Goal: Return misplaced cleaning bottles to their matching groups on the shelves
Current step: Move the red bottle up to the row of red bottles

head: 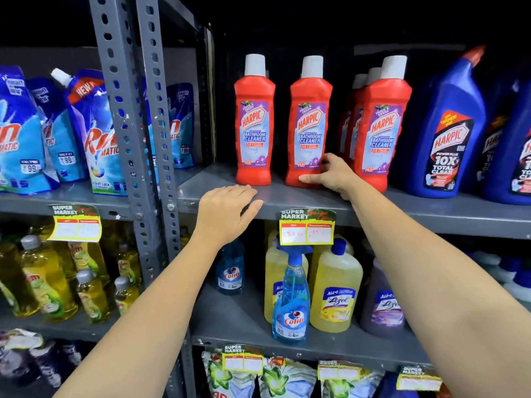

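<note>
The right hand [330,175] is wrapped around the base of the middle red bottle [309,122], thumb across the front and fingers behind it, while the left hand [227,209] lies flat and empty, fingers loosely together, on the front edge of the grey shelf [431,214] just below the leftmost red bottle [254,122]. Both bottles stand upright with white caps and read "Harpic Bathroom Cleaner 10X", with more of the same clustered just right of the held one and blue "Harpic 10X Total Clean" bottles [448,130] beyond. Below hang "Super Market" price tags [307,227], over a blue Colin spray bottle [291,297] and yellow Lizol bottles [336,291].
</note>
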`<move>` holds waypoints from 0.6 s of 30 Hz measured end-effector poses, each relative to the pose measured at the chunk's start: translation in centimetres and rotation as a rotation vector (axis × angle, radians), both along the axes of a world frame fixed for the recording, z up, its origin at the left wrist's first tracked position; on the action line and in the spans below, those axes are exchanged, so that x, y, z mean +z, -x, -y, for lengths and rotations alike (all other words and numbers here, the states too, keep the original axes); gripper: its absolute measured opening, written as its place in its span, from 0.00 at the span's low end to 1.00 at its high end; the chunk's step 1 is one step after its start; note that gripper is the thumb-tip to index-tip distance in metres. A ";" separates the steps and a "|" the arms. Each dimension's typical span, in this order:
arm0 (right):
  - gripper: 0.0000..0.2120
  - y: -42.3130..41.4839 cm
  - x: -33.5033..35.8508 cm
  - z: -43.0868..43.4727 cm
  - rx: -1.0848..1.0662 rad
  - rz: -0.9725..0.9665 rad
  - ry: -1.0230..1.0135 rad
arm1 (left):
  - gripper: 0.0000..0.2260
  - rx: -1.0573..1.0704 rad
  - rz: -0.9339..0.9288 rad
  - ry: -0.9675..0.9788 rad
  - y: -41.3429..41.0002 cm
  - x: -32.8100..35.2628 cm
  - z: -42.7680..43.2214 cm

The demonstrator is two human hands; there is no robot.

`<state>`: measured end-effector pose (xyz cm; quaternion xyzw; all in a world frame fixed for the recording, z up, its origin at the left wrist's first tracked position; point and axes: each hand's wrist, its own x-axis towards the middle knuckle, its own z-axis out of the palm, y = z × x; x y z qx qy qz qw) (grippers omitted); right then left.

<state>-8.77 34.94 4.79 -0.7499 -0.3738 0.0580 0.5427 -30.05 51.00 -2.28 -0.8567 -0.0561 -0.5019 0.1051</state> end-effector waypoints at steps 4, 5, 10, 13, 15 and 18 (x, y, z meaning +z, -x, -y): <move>0.33 2.0 0.1 2.3 -0.179 0.361 -0.164 | 0.21 -0.033 0.002 0.065 0.3 -0.7 0.8; 0.27 2.8 -0.1 3.4 -0.221 0.481 -0.296 | 0.23 -0.029 -0.003 0.068 0.6 -1.2 0.9; 0.09 7.4 -5.7 9.2 -0.387 0.742 -0.840 | 0.27 0.055 0.002 0.144 3.7 -10.0 1.3; 0.08 9.6 -13.2 10.0 -0.291 0.583 -0.636 | 0.26 0.067 -0.271 0.283 6.1 -17.5 2.0; 0.10 9.9 -18.7 9.7 -0.238 0.460 -0.378 | 0.27 0.117 -0.522 0.356 7.1 -21.8 2.3; 0.19 9.0 -24.9 9.1 -0.162 0.363 0.037 | 0.28 0.188 -0.824 0.411 7.6 -26.4 2.1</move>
